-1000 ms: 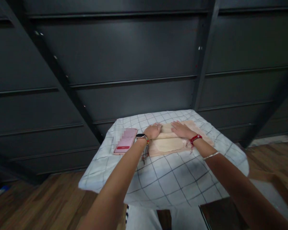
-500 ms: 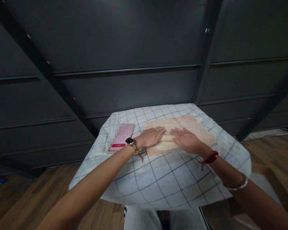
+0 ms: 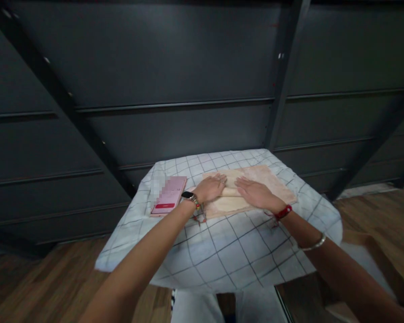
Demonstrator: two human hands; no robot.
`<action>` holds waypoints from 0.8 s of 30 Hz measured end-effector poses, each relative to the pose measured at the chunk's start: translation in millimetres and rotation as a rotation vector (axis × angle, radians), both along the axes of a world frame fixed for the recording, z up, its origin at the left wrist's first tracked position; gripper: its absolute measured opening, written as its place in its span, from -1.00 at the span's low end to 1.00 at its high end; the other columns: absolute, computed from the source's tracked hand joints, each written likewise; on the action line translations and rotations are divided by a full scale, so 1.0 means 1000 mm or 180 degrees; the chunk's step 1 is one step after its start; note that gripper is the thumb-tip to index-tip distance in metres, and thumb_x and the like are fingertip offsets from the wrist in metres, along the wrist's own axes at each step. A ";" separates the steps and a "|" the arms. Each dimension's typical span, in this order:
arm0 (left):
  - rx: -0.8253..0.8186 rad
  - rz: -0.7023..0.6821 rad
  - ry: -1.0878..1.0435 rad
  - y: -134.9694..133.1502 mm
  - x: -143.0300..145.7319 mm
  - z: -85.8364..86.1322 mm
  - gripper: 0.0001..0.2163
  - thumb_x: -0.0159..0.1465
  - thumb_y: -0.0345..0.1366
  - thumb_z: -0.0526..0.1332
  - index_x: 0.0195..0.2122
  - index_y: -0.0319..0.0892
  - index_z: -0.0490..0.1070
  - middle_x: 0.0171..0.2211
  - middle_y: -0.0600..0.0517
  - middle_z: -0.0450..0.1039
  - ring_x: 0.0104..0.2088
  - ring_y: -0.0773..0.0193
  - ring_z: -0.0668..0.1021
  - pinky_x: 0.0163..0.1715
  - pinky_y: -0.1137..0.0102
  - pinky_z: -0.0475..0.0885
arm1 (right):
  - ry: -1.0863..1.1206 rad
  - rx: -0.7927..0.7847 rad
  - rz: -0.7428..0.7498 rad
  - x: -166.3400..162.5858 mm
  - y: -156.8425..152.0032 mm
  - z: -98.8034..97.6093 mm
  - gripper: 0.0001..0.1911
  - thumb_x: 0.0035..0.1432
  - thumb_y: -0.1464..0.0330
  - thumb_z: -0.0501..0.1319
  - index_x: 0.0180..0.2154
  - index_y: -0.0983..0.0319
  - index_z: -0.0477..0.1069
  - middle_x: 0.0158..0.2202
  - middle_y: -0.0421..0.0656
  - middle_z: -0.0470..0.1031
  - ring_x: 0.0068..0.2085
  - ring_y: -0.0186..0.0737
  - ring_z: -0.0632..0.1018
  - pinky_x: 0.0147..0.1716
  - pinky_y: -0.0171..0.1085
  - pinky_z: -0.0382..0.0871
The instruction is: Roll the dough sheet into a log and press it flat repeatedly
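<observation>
We see the left hand [image 3: 211,187] and right hand [image 3: 256,193] lying flat, fingers extended, gripping nothing, palms pressing the rolled fold of a beige cloth [image 3: 273,181] on the checked worktop [image 3: 222,255]. A pink phone [image 3: 169,201] lies at the left hand's 9 o'clock. A dark panelled wall [image 3: 188,67] stands at 12 o'clock.

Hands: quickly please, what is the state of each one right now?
Left hand: open, palm down on the beige cloth.
Right hand: open, flat on the same cloth, grasping nothing.
</observation>
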State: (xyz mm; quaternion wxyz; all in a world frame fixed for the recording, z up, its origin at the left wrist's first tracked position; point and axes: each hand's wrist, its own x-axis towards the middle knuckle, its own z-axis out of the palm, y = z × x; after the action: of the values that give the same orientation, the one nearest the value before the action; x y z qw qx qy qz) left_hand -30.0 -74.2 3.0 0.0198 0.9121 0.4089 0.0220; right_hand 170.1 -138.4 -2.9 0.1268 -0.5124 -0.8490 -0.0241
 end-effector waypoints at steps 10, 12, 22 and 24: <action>-0.0048 -0.0051 -0.0099 -0.020 -0.009 0.001 -0.45 0.40 -0.20 -0.32 0.26 -0.40 0.11 0.30 -0.16 0.05 0.31 0.20 0.11 0.25 0.37 0.00 | 0.0107 0.0204 0.0110 0.001 -0.007 -0.005 -0.52 0.35 0.28 -0.16 0.13 0.25 0.35 0.09 -0.08 0.45 0.20 -0.14 0.34 0.19 -0.12 0.19; -0.0047 0.0111 -0.0096 -0.004 0.000 0.001 -0.47 0.39 -0.23 -0.31 0.23 -0.38 0.17 0.29 -0.13 0.09 0.30 0.19 0.13 0.25 0.36 0.02 | 0.0083 0.0037 -0.0044 -0.001 0.005 0.002 -0.54 0.35 0.29 -0.14 0.12 0.20 0.35 0.08 -0.11 0.46 0.18 -0.14 0.36 0.20 -0.09 0.18; 0.0032 -0.0259 -0.0089 -0.045 -0.021 0.000 -0.44 0.40 -0.18 -0.32 0.30 -0.42 0.03 0.33 -0.16 -0.04 0.32 0.23 0.07 0.25 0.40 -0.02 | 0.0014 0.0369 0.0391 0.006 -0.027 -0.013 -0.51 0.36 0.29 -0.15 0.14 0.34 0.32 0.15 0.01 0.38 0.20 -0.11 0.34 0.18 -0.14 0.20; 0.0033 -0.0157 -0.0073 -0.035 -0.016 0.000 -0.44 0.41 -0.19 -0.35 0.29 -0.43 0.05 0.32 -0.16 -0.02 0.32 0.23 0.07 0.25 0.40 -0.02 | 0.0012 0.0267 0.0247 0.004 -0.014 -0.008 -0.52 0.36 0.27 -0.14 0.12 0.29 0.35 0.12 -0.02 0.41 0.17 -0.11 0.38 0.16 -0.13 0.21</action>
State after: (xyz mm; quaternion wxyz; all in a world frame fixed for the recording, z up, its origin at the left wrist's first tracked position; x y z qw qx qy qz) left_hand -45.6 -109.7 3.2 0.0203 0.9216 0.3860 0.0340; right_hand 173.7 -152.3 -11.0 0.1506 -0.4734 -0.8662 -0.0538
